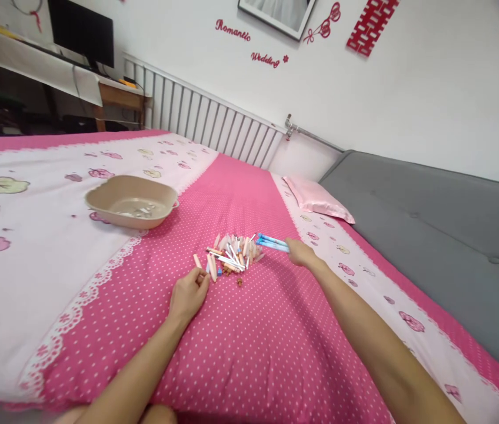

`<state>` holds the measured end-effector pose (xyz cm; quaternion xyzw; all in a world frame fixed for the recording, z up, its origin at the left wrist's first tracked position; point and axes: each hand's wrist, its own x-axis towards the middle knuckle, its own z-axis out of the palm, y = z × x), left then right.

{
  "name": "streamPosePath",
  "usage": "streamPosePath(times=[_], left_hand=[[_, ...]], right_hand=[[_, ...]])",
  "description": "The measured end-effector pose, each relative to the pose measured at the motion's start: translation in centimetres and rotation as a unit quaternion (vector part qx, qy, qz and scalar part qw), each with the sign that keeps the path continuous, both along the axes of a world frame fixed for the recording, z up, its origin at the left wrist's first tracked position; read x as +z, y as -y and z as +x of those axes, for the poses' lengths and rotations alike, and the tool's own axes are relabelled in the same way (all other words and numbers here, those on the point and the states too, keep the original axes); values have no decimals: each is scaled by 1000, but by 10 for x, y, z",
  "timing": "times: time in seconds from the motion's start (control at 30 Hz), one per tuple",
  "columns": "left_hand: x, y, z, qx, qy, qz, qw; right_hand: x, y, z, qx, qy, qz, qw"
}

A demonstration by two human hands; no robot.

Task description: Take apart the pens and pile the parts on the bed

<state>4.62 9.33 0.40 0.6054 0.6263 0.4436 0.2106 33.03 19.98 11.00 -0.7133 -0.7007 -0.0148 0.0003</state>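
Head view: two hands at one pile of pen parts [232, 256] on a pink dotted bed [253, 353].
The right hand [300, 253] is closed around the ends of a few blue pens [271, 241], two or three, lying at the pile's right edge. The left hand [190, 291] is loosely curled at the pile's near-left edge, fingertips at a pale pink piece; I cannot tell whether it grips. The pile's pieces are too small to count. One beige bowl [131, 201] sits well left; one pink pillow [318, 200] lies beyond.
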Motion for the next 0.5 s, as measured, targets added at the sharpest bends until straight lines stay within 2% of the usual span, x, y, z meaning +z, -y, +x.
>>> streamPosePath(times=[0.1,0.2,0.37,0.5], left_hand=[[-2,5,-1,0,23,6,1000],[-4,12,-3,-9,57,15,998],[-3,23,-7,-26,119,41,992],[1,33,-9,-41,164,57,984]], right_hand=[[12,0,-42,47,55,-11,997],[20,8,-70,68,84,-9,994],[45,28,-83,61,57,4,996],[69,43,-83,34,-42,-6,999]])
